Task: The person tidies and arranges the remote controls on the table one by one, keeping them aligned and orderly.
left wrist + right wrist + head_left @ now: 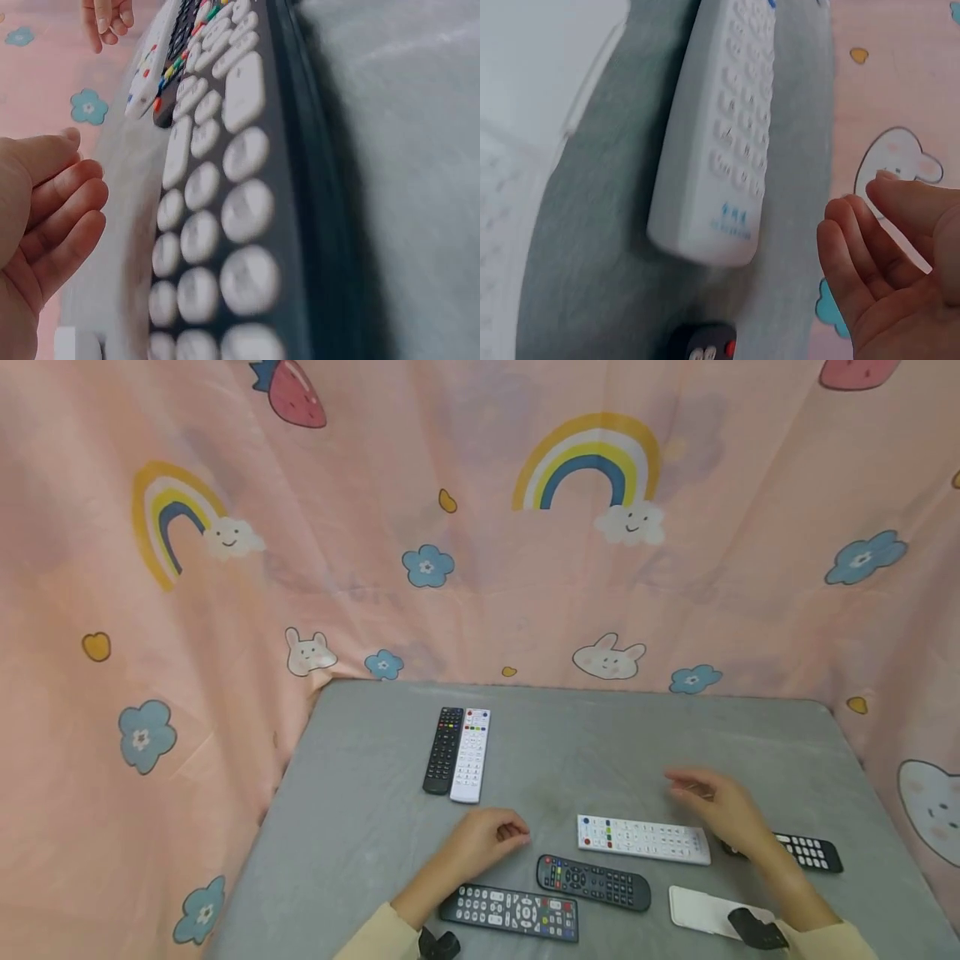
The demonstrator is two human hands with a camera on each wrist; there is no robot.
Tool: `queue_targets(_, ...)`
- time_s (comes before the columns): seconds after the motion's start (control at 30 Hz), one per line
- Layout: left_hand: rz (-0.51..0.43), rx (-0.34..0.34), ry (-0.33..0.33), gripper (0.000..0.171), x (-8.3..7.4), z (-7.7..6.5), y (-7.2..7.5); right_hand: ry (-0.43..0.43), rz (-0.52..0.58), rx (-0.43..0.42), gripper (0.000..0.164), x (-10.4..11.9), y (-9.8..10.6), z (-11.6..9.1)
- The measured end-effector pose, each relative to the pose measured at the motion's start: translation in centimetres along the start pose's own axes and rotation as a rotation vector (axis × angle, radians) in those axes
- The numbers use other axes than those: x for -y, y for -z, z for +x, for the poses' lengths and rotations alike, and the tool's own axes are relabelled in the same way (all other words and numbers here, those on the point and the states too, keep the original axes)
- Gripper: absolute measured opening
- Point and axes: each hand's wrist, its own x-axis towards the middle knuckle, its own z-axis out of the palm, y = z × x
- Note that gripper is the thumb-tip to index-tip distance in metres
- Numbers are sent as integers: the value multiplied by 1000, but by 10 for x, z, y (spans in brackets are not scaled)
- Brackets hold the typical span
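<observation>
My left hand [480, 843] hovers with fingers loosely curled and nothing in it. Just below it lies a large dark grey remote control [517, 913] with pale buttons, which fills much of the left wrist view. My right hand [718, 806] is also empty, its fingers loosely bent, above the far side of a white remote control [643, 840]. Under the right wrist, a black remote control [813, 852] is partly hidden. Between the hands sits a smaller black remote control [594, 882]. A flat white object [697, 910] lies partly behind the right wrist strap.
A black remote control [443, 752] and a white remote control [470, 756] lie side by side farther back. All rest on a grey cloth-covered table [360, 760]. A pink patterned curtain [480, 610] hangs around the back and sides.
</observation>
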Motion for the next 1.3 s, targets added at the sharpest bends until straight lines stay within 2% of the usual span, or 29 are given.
queue_targets(0.13,31,17,-47,9,-8,12,-8,-7,-38,14,28,-8,7,-8)
queue_targets(0.33,49,42,-134,16,-17,28,-19,-70,-77,125,30,-17,15,-17)
queue_targets(0.53,89,63,-171,18,-22,42,-35,-65,-62,168,30,-25,20,-24)
queue_targets(0.7,114,78,-159,16,-27,49,-46,-113,-38,207,32,-27,22,-26)
queue_targets(0.9,164,85,-147,18,-31,55,-54,-170,-81,277,33,-29,24,-23)
queue_targets(1.07,205,70,-160,20,-33,56,-55,-164,-94,340,31,-29,24,-19)
queue_targets(1.3,251,57,-114,26,-35,56,-56,-152,-97,368,29,-28,22,-18)
